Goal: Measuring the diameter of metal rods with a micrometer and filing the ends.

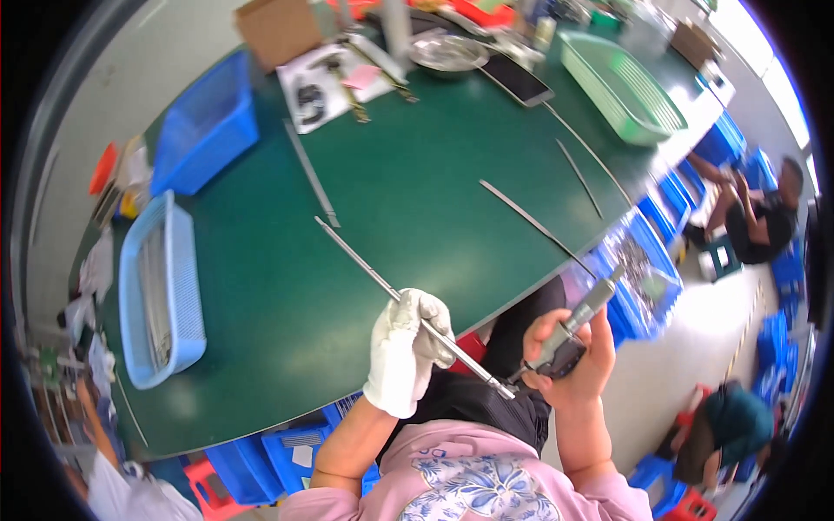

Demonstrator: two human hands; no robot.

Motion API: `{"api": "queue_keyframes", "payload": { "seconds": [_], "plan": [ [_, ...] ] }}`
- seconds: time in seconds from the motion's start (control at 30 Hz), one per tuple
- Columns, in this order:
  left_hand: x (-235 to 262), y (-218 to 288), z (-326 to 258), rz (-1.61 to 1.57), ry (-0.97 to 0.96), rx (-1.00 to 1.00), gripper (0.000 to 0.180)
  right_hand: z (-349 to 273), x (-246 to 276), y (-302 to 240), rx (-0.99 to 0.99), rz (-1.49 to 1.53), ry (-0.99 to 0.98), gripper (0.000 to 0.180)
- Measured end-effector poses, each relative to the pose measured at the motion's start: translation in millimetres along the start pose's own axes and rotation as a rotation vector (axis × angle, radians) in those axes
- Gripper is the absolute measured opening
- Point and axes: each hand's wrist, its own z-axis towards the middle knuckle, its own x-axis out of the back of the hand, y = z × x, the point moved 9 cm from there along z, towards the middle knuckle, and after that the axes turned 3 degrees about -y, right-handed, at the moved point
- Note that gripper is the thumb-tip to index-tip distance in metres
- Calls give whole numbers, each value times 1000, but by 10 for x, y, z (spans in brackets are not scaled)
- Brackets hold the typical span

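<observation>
My left hand (401, 354), in a white glove, is closed around a slim metal rod (363, 264). The rod slants from over the green table (287, 295) down toward my body. My bare right hand (584, 373) grips a micrometer (596, 300) with a grey barrel and a dark body. The near end of the rod is at the micrometer's jaw, just left of my right fingers; whether they touch is too small to tell. Beyond the rod's far tip lies a flat metal strip (310, 174). Another thin rod (530, 219) lies to the right, pointing toward the micrometer.
A light-blue basket (198, 304) with several long rods stands at left, behind it a blue bin (208, 122). At the back are a metal bowl (447, 54), a phone (516, 80) and a green basket (621, 91). A blue crate (647, 321) of metal parts sits right.
</observation>
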Motion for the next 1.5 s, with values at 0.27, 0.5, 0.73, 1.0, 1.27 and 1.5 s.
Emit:
{"api": "queue_keyframes", "payload": {
  "seconds": [0.27,0.5,0.73,1.0,1.27,1.5],
  "plan": [
    [-1,-320,-81,108,130,89,19,-274,230,-137,112,-156,-14,67],
    [78,-312,-163,157,214,83,19,-282,117,-109,82,-234,16,61],
    [106,-263,-170,257,264,110,19,-240,63,-49,21,-256,-19,60],
    [95,-283,-176,252,258,141,18,-253,53,-18,41,-204,-42,64],
    [38,-313,-161,284,229,172,16,-255,31,-38,72,-262,-51,64],
    [73,-303,-174,274,303,145,17,-248,73,-6,103,-306,-138,72]
  ]
}}
